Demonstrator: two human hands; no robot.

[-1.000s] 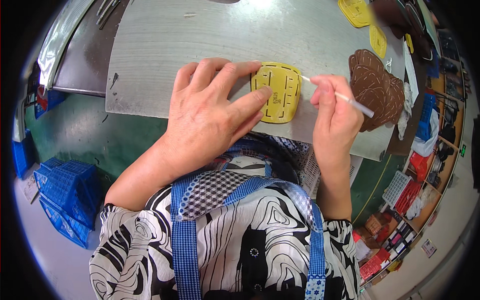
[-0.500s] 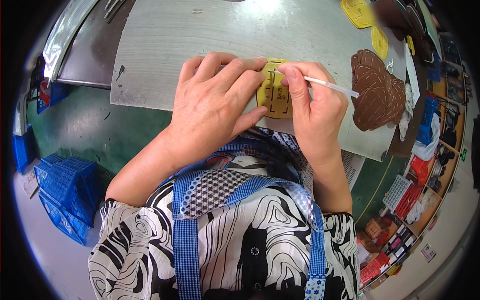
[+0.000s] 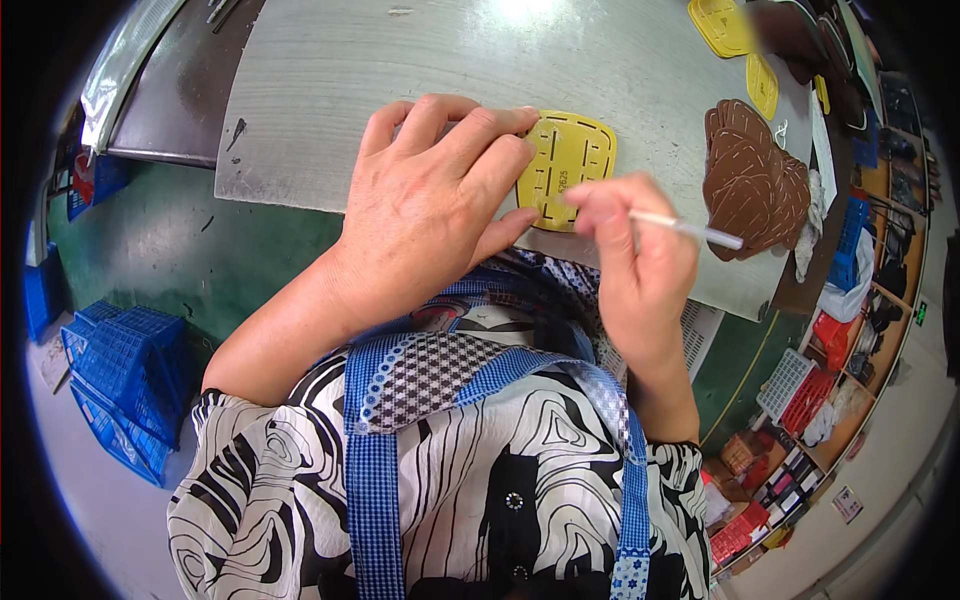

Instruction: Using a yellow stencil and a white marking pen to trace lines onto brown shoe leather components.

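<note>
A yellow slotted template (image 3: 577, 150) with rounded corners lies on the grey work board. My left hand (image 3: 425, 185) lies over its left side with fingers spread, the index and middle fingertips at its upper left edge and the thumb by its lower left. My right hand (image 3: 640, 240), smeared by motion, is closed round a thin white pen (image 3: 690, 229). The pen's back end points right, and its tip is hidden at my fingers, close to the template's lower right. Dark shows through the slots; what lies beneath is otherwise hidden.
A pile of brown stitch-marked pieces (image 3: 750, 185) lies to the right on the grey board (image 3: 300, 110). More yellow templates (image 3: 718, 25) and dark pieces are at the far right. Blue crates (image 3: 130, 370) stand on the floor at left; loaded shelves (image 3: 860, 330) line the right.
My right hand has come off the template's upper part and moved toward me with the pen, uncovering more of the template. The left hand has barely shifted.
</note>
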